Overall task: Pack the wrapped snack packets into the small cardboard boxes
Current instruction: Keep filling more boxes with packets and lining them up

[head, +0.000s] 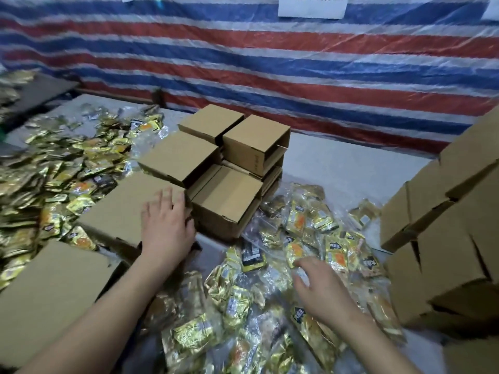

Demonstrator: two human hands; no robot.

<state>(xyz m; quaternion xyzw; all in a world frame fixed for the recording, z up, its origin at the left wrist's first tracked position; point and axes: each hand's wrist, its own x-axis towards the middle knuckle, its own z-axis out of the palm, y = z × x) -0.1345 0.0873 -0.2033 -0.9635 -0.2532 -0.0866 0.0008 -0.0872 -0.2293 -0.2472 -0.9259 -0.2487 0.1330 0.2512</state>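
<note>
Judging from how things lie, I am well into the packing but far from finished: closed small cardboard boxes [229, 145] are stacked in the middle of the table [337, 163], more cardboard boxes [442, 233] are piled at my right, and a flat closed box [121, 211] lies under my left hand [166, 225], whether full I cannot tell since no box shows its inside. What is left is plenty: a heap of gold-wrapped snack packets [310, 233] spreads near me on the right, and another heap of packets [54, 168] covers the left of the table. My left hand lies flat, fingers straight and spread, pressing on the lid of that flat box beside the central stack. My right hand [321, 287] reaches into the near heap with fingers loosely bent over the packets; it touches them, but I cannot tell whether it has pinched one. The box under my left hand runs its long axis from near-left to far-right, toward the stack. The packets lie flat, pointing every way. Behind the table hangs a striped tarpaulin [270, 63].
</note>
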